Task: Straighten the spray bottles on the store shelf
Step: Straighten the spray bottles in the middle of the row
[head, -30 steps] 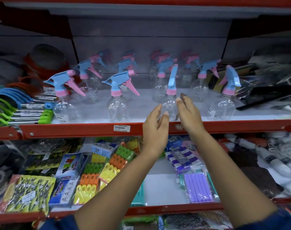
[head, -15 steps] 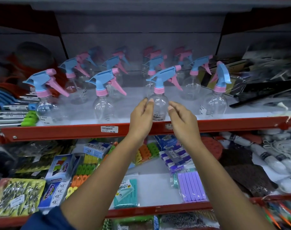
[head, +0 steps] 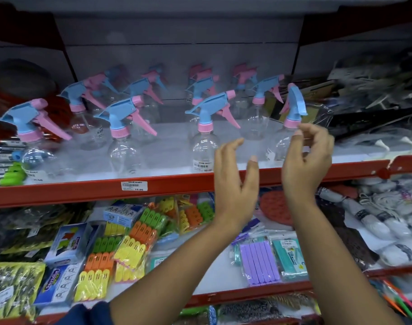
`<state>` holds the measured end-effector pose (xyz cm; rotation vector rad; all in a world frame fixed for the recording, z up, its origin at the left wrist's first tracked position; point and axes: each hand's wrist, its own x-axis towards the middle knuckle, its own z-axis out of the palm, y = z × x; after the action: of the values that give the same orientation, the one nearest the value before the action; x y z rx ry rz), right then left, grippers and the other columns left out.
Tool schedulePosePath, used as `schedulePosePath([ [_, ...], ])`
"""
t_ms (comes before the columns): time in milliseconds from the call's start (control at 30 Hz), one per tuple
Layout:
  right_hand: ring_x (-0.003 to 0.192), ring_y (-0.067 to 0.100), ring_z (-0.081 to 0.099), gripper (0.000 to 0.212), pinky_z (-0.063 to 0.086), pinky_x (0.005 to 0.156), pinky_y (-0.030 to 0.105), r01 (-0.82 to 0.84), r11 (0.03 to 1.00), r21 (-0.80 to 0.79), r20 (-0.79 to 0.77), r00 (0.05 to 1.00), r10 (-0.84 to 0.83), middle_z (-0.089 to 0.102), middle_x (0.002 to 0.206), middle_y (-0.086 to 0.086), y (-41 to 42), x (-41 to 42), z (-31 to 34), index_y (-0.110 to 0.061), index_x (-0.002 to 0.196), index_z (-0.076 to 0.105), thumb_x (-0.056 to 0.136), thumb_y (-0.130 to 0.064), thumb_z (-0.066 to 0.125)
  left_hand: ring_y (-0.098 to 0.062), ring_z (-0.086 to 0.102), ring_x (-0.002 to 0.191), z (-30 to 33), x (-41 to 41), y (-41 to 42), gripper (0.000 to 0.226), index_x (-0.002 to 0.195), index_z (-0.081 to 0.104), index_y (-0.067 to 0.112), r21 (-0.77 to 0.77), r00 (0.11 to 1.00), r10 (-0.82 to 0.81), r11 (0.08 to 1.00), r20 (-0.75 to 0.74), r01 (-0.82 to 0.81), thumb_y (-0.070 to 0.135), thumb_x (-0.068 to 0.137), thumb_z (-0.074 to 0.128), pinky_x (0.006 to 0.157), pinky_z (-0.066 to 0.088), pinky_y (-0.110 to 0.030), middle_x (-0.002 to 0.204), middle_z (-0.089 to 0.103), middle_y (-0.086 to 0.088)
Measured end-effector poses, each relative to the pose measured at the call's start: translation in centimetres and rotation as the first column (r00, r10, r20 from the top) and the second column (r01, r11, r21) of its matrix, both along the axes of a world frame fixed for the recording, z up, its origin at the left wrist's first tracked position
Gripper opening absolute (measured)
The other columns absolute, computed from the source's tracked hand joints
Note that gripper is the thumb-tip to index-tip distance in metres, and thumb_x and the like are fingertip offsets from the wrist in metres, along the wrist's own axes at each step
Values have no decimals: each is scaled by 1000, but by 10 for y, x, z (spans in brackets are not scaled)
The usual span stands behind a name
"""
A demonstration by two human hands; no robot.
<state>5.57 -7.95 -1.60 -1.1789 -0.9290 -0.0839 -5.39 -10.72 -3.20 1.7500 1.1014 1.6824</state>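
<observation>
Several clear spray bottles with blue-and-pink trigger heads stand on a white shelf with a red front rail (head: 83,192). In the front row, three bottles aim their nozzles left, among them the middle bottle (head: 204,146). The rightmost front bottle (head: 286,139) is turned differently, its head edge-on toward me. My left hand (head: 235,179) hovers open between these two bottles, touching neither. My right hand (head: 306,158) is raised in front of the rightmost bottle, fingers curled and apart just beside its pink collar; I see no grip on it.
Black packaged goods (head: 376,109) crowd the shelf right of the bottles; green and blue tools (head: 12,174) lie at its left end. The lower shelf holds bright clothes pegs (head: 130,245), a purple clip pack (head: 259,263) and white bundles (head: 388,221). A price tag (head: 134,186) sits on the rail.
Both hands have let go of the middle front bottle, which now aims left, and have moved right toward the rightmost bottle. The view has shifted left.
</observation>
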Motion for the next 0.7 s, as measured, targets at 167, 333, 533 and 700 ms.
schedulePosePath([
  [167, 108, 14, 50, 29, 35, 85, 5, -143, 956, -257, -74, 989, 128, 54, 122, 7, 22, 44, 6, -10, 119, 55, 96, -25, 44, -2, 43, 117, 8, 45, 11, 38, 133, 45, 20, -239, 979, -203, 949, 27, 203, 26, 96, 48, 105, 37, -26, 137, 46, 4],
  [333, 116, 24, 57, 37, 42, 105, 46, -388, 802, -453, -175, 921, 347, 63, 112, -2, 28, 59, 10, -29, 110, 65, 95, -47, 36, -6, 38, 130, 15, 68, 11, 41, 138, 43, 21, -355, 962, -257, 894, 94, 273, 33, 98, 40, 113, 29, -29, 147, 40, 3],
  [533, 115, 15, 57, 27, 41, 107, 45, -450, 784, -427, -196, 893, 406, 65, 108, -16, 16, 68, 4, -36, 101, 66, 97, -37, 39, -6, 29, 139, 17, 73, 15, 46, 141, 40, 25, -395, 958, -234, 875, 164, 281, 42, 98, 36, 119, 21, -33, 152, 35, 7],
  [700, 124, 12, 52, 40, 39, 110, 40, -452, 787, -420, -172, 891, 420, 57, 135, -5, 3, 66, -3, -22, 132, 56, 98, -37, 41, -5, 34, 134, 24, 72, 28, 53, 141, 40, 26, -424, 953, -195, 862, 232, 279, 53, 96, 31, 111, 24, -27, 151, 38, 6],
])
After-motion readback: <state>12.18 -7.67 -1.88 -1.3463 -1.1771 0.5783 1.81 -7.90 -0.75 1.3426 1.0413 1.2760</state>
